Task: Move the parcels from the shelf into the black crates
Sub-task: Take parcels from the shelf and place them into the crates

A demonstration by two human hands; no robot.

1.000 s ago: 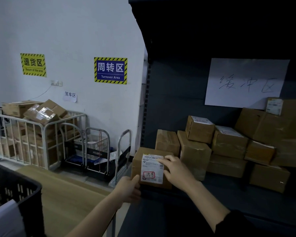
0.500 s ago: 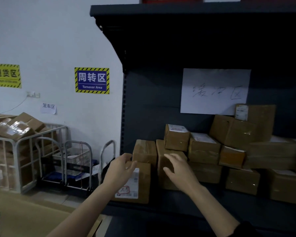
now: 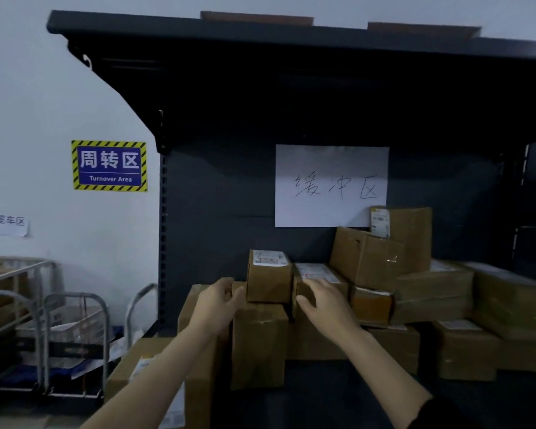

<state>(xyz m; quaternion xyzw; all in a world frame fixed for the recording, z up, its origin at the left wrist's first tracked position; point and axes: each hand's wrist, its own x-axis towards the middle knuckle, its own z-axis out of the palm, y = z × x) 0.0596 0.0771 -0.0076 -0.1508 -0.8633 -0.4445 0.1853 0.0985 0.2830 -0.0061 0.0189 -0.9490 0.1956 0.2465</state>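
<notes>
Several brown cardboard parcels are piled on the dark metal shelf (image 3: pixel 338 394). A small parcel (image 3: pixel 268 278) with a white label on top sits on a taller parcel (image 3: pixel 259 345). My left hand (image 3: pixel 215 306) is at that small parcel's lower left side, fingers loosely bent and touching it. My right hand (image 3: pixel 325 305) reaches in at its right side, thumb by the lower right corner and fingers spread over the neighbouring labelled parcel (image 3: pixel 317 272). Neither hand grips anything. Another labelled parcel (image 3: pixel 150 376) stands at the shelf's front left edge under my left forearm. No black crate is in view.
A white handwritten paper sign (image 3: pixel 331 185) hangs on the shelf's back panel under the upper shelf board (image 3: pixel 260 32). Larger parcels (image 3: pixel 369 258) are stacked to the right. Metal cage trolleys (image 3: pixel 75 342) stand on the floor at the left, below a "Turnover Area" wall sign (image 3: pixel 109 166).
Both hands let go of the labelled parcel at the shelf's front edge and rose to the small parcel on top of the pile. My view swung right and up, off the crate.
</notes>
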